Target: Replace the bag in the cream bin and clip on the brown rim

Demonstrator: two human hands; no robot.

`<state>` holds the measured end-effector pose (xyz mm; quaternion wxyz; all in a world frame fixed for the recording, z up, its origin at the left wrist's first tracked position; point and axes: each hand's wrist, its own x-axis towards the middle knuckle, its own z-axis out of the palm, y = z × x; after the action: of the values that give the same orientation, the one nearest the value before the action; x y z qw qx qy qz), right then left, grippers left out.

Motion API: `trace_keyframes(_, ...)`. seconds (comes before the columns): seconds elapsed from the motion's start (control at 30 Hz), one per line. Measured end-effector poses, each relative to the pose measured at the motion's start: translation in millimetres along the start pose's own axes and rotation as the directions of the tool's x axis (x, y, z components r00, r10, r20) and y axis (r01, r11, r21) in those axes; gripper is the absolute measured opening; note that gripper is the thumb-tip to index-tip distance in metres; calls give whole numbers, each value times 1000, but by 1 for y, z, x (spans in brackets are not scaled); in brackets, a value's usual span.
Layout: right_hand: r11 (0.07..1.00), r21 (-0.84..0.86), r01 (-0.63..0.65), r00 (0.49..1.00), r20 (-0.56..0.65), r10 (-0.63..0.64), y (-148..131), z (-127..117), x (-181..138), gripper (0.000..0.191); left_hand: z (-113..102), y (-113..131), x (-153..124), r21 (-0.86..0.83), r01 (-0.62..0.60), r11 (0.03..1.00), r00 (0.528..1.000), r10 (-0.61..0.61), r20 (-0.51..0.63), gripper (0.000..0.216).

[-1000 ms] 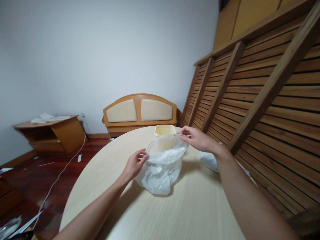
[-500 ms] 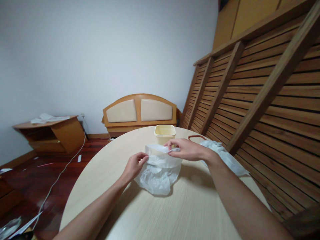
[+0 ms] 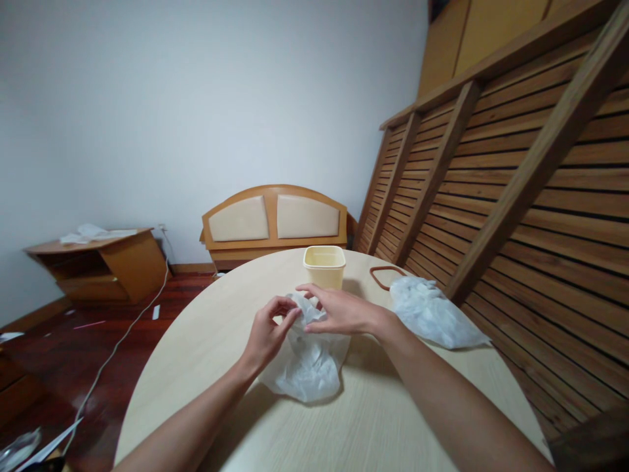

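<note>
A thin white translucent plastic bag stands on the round table in front of me, its top bunched together and its lower part puffed out. My left hand pinches the bunched top between thumb and fingers from the left. From the right, my right hand curves around the same top, thumb low and index finger raised over it. The bag's contents cannot be made out. Just behind the hands stands a pale yellow square plastic container, upright, with its top uncovered.
A second crumpled white plastic bag lies on the right of the table, beside a brown ring-shaped band. Slatted wooden panels lean at the right. A headboard and a low cabinet stand beyond.
The bag's mouth was spread flat between both hands; now it is bunched into a narrow top. My hands have come closer together, the right one moving left.
</note>
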<state>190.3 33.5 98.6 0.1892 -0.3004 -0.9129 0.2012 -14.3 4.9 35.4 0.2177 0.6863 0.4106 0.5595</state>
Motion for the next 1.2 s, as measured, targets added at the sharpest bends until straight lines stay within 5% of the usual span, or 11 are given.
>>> trace_keyframes(0.23, 990, -126, -68, 991, -124, 52, 1, -8, 2, 18, 6, 3, -9, -2, -123, 992, 989, 123, 77, 33)
trace_keyframes(0.33, 990, -82, -117, 968, -230, 95, 5, -20, -1, 11, 8, 0, -11, 50, -114, 992, 990, 109, 92, 62)
trace_keyframes(0.47, 984, -59, -166, 927, -351, 136, 12, -37, -6, 13, 9, -5, -16, 104, -29, 994, 968, 2, 253, 96)
trace_keyframes(0.63, 965, -42, -260, 874, -435, 217, 25, -56, -15, 20, 5, -10, -23, 250, 9, 968, 916, -108, 387, 107)
trace_keyframes(0.77, 924, -51, -380, 833, -453, 317, 42, -70, -27, 19, 2, -15, -26, 376, 61, 925, 866, -237, 441, 98)
trace_keyframes(0.9, 840, -119, -530, 791, -427, 439, 58, -80, -43, 14, 0, -14, -23, 458, 21, 889, 849, -258, 462, 54)
trace_keyframes(1.07, 805, -113, -583, 808, -184, 560, 69, -83, -63, 16, -3, -11, -18, 502, -31, 865, 871, -223, 437, 25)
trace_keyframes(1.2, 761, -213, -613, 775, -350, 526, 65, -83, -65, 37, -4, -12, -16, 538, -88, 839, 897, -168, 408, 26)
